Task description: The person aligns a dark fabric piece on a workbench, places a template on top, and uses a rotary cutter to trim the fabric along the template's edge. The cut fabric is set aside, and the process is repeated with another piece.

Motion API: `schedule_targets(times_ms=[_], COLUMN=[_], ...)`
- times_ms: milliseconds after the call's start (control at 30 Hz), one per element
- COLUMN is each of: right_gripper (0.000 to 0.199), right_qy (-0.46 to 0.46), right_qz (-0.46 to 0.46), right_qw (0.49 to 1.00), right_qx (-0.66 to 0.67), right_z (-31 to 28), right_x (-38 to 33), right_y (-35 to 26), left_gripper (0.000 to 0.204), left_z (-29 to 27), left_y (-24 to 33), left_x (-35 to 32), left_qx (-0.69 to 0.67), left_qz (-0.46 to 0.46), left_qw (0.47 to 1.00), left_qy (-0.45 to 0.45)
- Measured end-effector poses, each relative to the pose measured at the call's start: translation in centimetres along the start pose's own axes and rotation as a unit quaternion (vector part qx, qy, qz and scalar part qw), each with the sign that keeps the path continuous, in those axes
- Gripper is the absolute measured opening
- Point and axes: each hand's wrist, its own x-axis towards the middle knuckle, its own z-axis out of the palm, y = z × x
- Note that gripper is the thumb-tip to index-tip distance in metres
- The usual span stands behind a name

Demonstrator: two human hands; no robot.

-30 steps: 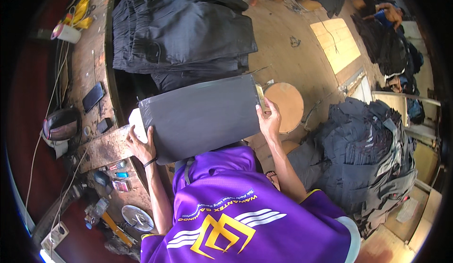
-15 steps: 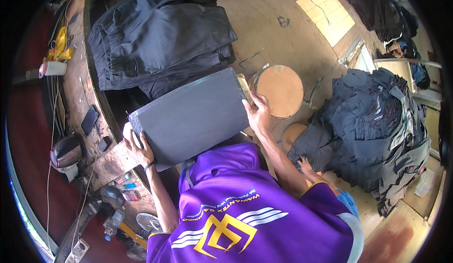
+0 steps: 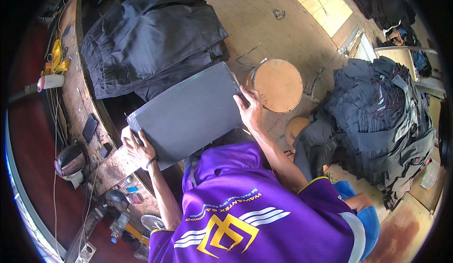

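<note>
A dark grey rectangular board (image 3: 188, 116), with clear tape or film at its left corner, is held tilted in front of my chest. My left hand (image 3: 138, 148) grips its lower left end, thumb on the upper face and fingers at the edge. At the opposite end my right hand (image 3: 249, 106) holds the right edge, its thumb and fingers closed round it. What the board has on its underside is hidden. Just beyond it lies a stack of folded dark trousers (image 3: 155, 41) with elastic waists.
A round tan-topped stool (image 3: 277, 86) stands past my right hand. On the right rises a large heap of dark grey cloth pieces (image 3: 377, 116). A wooden table edge (image 3: 89, 98) runs along the left, with a phone (image 3: 90, 128) on it. Another person's arm (image 3: 357, 201) shows at lower right.
The board stays between both hands, with only a slight shift in view. The other person's hand has drawn back from the grey cloth, whose near end now hangs lower.
</note>
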Motion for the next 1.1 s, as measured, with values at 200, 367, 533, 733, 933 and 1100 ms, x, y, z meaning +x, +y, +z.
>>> schedule_targets(times_ms=[200, 367, 533, 733, 933, 1100], right_gripper=[0.039, 0.036, 0.037, 0.038, 0.029, 0.027], right_qy=[0.022, -0.019, -0.038, -0.005, 0.040, 0.065], right_qz=[-0.007, 0.053, 0.142, 0.087, 0.110, 0.100], right_qw=[1.000, 0.997, 0.981, 0.987, 0.984, 0.980], right_qx=[0.004, 0.060, 0.124, 0.132, 0.137, 0.157], right_z=[1.0, 0.1, -0.6, 0.0, 0.5, 0.7], right_x=[-0.7, 0.0, 0.1, -1.7, -2.2, -2.3], right_y=[0.7, 1.0, 0.7, 0.1, -0.3, -0.4], left_gripper=[0.058, 0.060, 0.061, 0.063, 0.061, 0.045], left_z=[0.1, -0.4, -0.7, -0.4, 0.2, 0.3], left_y=[0.0, 0.8, 1.2, -0.2, -0.8, -0.7], left_x=[0.2, 0.2, 0.3, 0.8, 1.2, 1.0], left_qx=[0.027, 0.042, 0.029, 0.001, -0.048, -0.115], left_qz=[-0.009, -0.043, -0.045, -0.027, -0.028, 0.007], left_qw=[1.000, 0.998, 0.998, 0.999, 0.998, 0.992], left_qy=[-0.008, -0.031, -0.044, -0.030, -0.014, 0.051])
